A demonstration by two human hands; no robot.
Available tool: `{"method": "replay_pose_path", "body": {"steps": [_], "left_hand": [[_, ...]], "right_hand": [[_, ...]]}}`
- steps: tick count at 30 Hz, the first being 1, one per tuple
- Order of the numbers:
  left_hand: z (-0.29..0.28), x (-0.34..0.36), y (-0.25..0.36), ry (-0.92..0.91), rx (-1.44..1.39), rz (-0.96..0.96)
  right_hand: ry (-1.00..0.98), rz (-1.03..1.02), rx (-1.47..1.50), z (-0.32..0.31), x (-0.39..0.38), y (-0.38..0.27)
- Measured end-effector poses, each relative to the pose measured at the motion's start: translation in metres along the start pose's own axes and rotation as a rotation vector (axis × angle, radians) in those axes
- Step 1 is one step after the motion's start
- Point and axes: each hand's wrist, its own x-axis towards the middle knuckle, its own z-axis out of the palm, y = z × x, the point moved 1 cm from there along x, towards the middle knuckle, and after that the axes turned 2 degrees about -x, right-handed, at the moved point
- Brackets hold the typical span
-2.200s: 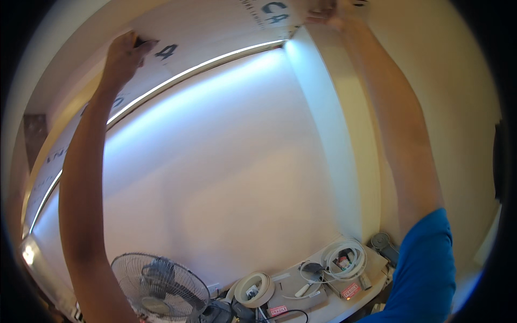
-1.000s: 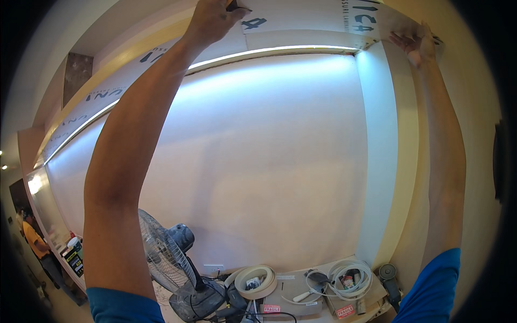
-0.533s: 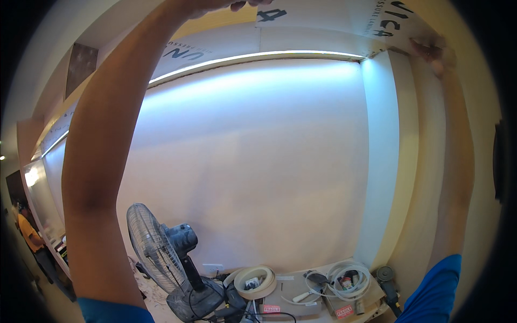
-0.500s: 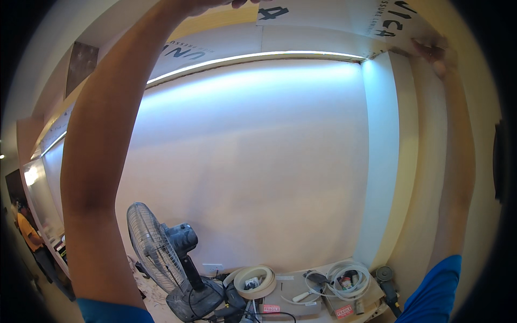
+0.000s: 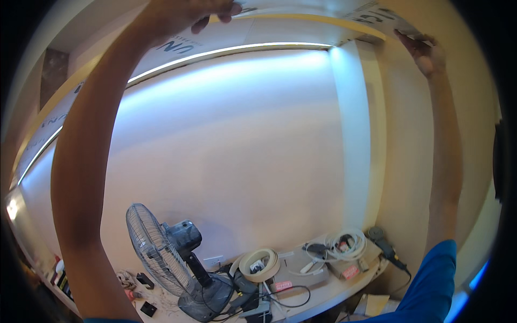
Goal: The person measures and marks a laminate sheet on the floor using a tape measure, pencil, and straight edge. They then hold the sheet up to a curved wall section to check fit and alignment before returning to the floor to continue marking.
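Observation:
Overhead is a white printed panel (image 5: pixel 382 17), with a yellow-edged strip and lower board (image 5: pixel 274 29) showing beneath it. My left hand (image 5: pixel 215 16) is at the top middle, fingers curled at the panel's edge and partly cut off by the picture. At the upper right, my right hand (image 5: pixel 425 56) grips the panel's right end, thumb and fingers bent against it. Under the lower board, a glowing LED strip (image 5: pixel 226 48) runs along the pale back wall (image 5: pixel 237 151), ending at a white side board (image 5: pixel 353 134).
Below stands a cluttered worktop (image 5: pixel 318 299) with a grey fan (image 5: pixel 156 253), a roll of edging tape (image 5: pixel 253 264), coiled white tubing (image 5: pixel 355 242) and boxes (image 5: pixel 347 272). An angle grinder (image 5: pixel 385 242) with a cord lies at the right. A wall socket (image 5: pixel 214 260) is low on the wall.
The printed panel has shifted against the lower board, exposing more of the yellow edge behind it. My hands moved with it. The view has turned, and the co-worker is largely out of sight.

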Motion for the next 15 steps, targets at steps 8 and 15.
{"method": "replay_pose_path", "body": {"steps": [8, 15], "left_hand": [[0.02, -0.08, -0.069, -0.037, -0.662, -0.166], [0.106, -0.105, -0.054, 0.02, -1.101, -0.411]], "right_hand": [[0.117, -0.174, -0.064, 0.008, -0.09, -0.026], [0.235, -0.304, -0.249, 0.044, -0.199, -0.118]]}}
